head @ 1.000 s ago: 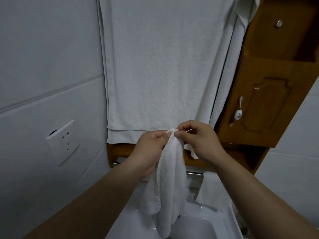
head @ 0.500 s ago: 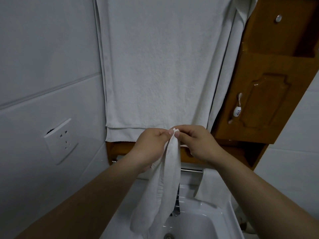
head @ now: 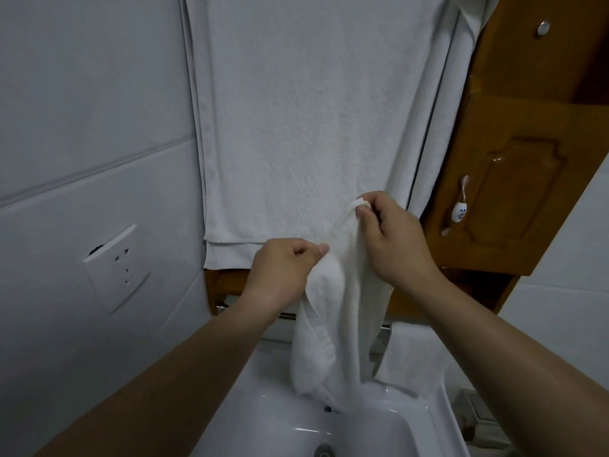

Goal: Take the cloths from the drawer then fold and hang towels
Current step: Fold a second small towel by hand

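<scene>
Limp white hand towel (head: 333,331) pinched in both hands over the sink (head: 280,420).
Light, soft terry; it likely sags wherever unsupported, so corners and hems give the best hold. The right hand (head: 392,239) pinches the top corner, the left hand (head: 283,272) an edge just lower; the rest hangs below the fingers (head: 322,249).

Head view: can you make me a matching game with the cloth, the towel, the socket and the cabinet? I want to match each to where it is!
Things:
1. cloth
2. towel
3. socket
4. cabinet

Places:
A. brown wood, on the right
B. pinched by the left hand and right hand
C. on the white wall, at the left
D. hanging flat, up behind the hands

Pairs: 1-B, 2-D, 3-C, 4-A
</scene>
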{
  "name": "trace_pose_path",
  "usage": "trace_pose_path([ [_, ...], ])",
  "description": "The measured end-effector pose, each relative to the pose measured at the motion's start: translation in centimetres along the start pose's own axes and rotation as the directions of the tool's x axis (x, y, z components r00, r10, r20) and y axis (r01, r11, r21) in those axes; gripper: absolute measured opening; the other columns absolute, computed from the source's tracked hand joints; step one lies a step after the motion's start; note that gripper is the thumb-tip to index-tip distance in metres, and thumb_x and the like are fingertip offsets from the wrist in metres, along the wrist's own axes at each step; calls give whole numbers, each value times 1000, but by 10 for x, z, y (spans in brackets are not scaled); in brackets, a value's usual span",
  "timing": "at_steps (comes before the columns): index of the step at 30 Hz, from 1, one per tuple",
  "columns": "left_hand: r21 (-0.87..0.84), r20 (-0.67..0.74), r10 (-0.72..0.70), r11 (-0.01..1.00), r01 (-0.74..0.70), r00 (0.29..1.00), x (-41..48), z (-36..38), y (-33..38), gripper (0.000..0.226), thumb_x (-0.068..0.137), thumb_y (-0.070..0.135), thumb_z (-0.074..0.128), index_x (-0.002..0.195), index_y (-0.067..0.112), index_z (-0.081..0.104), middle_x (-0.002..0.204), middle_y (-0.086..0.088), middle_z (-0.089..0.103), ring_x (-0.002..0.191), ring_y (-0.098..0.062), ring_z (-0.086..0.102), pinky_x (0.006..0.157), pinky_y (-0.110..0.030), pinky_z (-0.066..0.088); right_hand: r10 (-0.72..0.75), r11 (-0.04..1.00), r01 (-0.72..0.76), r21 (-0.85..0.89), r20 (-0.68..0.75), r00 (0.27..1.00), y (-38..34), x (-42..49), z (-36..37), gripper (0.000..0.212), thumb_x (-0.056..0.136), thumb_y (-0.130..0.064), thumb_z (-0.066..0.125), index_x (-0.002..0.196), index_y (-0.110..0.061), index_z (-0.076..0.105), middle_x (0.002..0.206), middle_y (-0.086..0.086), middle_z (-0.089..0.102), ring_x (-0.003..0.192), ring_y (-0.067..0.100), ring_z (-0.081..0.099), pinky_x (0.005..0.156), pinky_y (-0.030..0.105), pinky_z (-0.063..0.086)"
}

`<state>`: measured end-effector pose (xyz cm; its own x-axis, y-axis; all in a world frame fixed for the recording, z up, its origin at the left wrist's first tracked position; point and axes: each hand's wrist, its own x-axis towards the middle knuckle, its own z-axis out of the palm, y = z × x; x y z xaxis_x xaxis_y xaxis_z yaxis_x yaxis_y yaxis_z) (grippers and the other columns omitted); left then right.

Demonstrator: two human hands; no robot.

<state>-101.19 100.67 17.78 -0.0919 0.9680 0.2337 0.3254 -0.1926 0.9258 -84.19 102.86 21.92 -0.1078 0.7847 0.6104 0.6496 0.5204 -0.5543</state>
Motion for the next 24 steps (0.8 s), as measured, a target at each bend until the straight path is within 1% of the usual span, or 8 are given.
trace_pose_path([
  [3, 10, 91, 9, 1000, -9, 996, -4, 2, 1, 18, 89, 41, 69, 89, 26, 79, 83, 9, 76, 82, -10, 71, 81, -32, 59, -21, 997, 25, -71, 46, 999, 0, 6, -4, 15, 105, -29, 45, 110, -23, 58, 80, -16, 59, 73, 0, 57, 59, 8, 39],
  [8, 29, 148, 49, 998, -53, 988, -3, 5, -1, 8, 86, 33, 73, 90, 27, 77, 78, 9, 75, 73, -8, 71, 67, -26, 56, -56, 984, 71, -162, 97, 994, -1, 21, -17, 23, 104, -29, 45, 117, -21, 62, 86, -10, 62, 74, -5, 54, 60, 4, 35],
  [12, -51, 124, 18, 999, -12, 992, 4, 3, -8, 5, 86, 26, 74, 89, 26, 78, 87, 1, 76, 84, -18, 72, 83, -38, 60, -79, 984, 92, -154, 93, 993, -2, 31, -28, 24, 104, -27, 47, 118, -21, 64, 94, -9, 63, 78, 0, 55, 68, 8, 39],
  [14, -35, 145, 29, 999, -25, 989, 5, 6, -8, 5, 88, 26, 71, 91, 27, 76, 89, 3, 75, 85, -16, 71, 86, -39, 59, -86, 983, 99, -152, 91, 992, -1, 34, -30, 23, 104, -27, 47, 117, -21, 65, 94, -9, 64, 79, 2, 55, 69, 6, 38],
  [17, -16, 267, 1, 1000, 3, 964, 5, 13, -5, 9, 95, 33, 61, 95, 30, 70, 95, 8, 74, 90, -10, 69, 88, -38, 57, -86, 985, 95, -146, 69, 994, -2, 38, -32, 22, 103, -26, 48, 114, -21, 66, 91, -12, 61, 78, -5, 54, 67, 1, 36],
  [20, -179, 412, 4, 981, 77, 911, 2, 18, -3, 17, 102, 30, 50, 113, 31, 64, 108, 12, 72, 102, -8, 68, 92, -35, 54, -73, 987, 81, -140, 62, 995, -2, 43, -36, 21, 104, -27, 48, 113, -23, 66, 93, -12, 62, 79, 0, 54, 68, 3, 35],
  [22, -225, 450, 41, 972, 69, 892, 2, 19, -2, 18, 103, 26, 50, 117, 26, 61, 109, 9, 73, 103, -10, 69, 89, -33, 55, -71, 987, 79, -142, 61, 996, 0, 44, -39, 17, 103, -28, 48, 109, -27, 64, 88, -17, 60, 78, -2, 54, 66, 2, 35],
  [24, -261, 455, 55, 963, 74, 889, 3, 23, -4, 19, 100, 28, 56, 117, 21, 60, 109, 1, 74, 103, -18, 71, 91, -42, 55, -64, 987, 71, -144, 50, 997, -2, 46, -42, 14, 103, -27, 47, 105, -29, 61, 85, -22, 57, 78, -6, 53, 64, -2, 33],
])
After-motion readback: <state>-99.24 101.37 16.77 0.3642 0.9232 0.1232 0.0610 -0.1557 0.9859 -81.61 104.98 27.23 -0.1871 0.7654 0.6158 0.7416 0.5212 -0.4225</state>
